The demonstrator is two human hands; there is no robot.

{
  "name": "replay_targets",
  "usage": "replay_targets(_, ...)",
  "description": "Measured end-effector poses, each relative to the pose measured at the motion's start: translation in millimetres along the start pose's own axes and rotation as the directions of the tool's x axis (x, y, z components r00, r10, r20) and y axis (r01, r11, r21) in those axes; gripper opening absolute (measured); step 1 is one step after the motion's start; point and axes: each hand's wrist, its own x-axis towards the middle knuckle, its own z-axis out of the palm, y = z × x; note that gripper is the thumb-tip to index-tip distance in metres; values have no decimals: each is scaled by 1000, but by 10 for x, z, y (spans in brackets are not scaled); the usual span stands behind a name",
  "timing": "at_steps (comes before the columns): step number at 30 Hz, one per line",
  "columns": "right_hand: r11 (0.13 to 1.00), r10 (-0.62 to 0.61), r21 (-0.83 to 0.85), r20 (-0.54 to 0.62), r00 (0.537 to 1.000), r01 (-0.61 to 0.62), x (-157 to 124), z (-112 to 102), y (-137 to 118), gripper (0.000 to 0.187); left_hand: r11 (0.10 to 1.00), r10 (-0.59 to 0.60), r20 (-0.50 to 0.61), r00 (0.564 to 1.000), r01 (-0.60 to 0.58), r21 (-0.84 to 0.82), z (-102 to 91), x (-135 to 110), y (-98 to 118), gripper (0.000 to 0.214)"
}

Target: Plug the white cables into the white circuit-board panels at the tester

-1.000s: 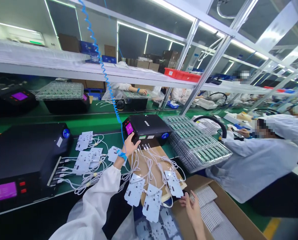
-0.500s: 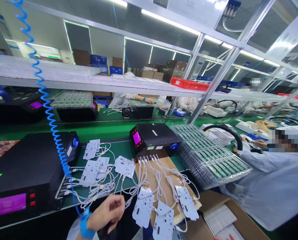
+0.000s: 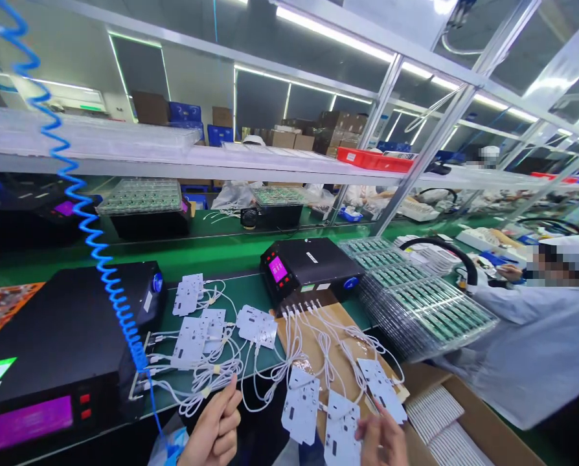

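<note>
My left hand (image 3: 214,427), a blue wrist strap below it, is closed with fingertips pressed together in front of a bundle of white cables (image 3: 216,372); nothing shows in it. My right hand (image 3: 381,440) is closed at the right edge of a white circuit board (image 3: 340,424); whether it also pinches the cable plug there is hidden. To either side of that board lie another white board (image 3: 300,404) and a tilted one (image 3: 381,388), all on white cables from a black test box (image 3: 313,265) with a magenta screen.
A larger black box (image 3: 76,336) stands left, with several cabled boards (image 3: 190,343) beside it. A coiled blue cord (image 3: 92,239) hangs in front. Stacked clear trays of green boards (image 3: 430,310) and a carton of white pieces (image 3: 488,421) are right, near a co-worker's sleeve (image 3: 527,349).
My right hand has come from the carton at lower right to the middle board. My left hand has turned, its fingers now drawn together and pointing up. The view has shifted slightly.
</note>
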Motion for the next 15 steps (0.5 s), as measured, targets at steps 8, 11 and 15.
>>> replay_targets(8,890,-440,199,610,659,409,-785,1058,-575,25,994,103,216,971,-93,-57,-58,-254,124,48)
replay_targets(11,831,-504,275,742,443,484,-935,1646,-834,24,989,139,215,967,-123,-86,-133,-392,139,42)
replay_targets(15,701,-534,203,786,313,684,-939,2623,-1068,26,970,222,109,969,-209,-123,-259,-513,123,41)
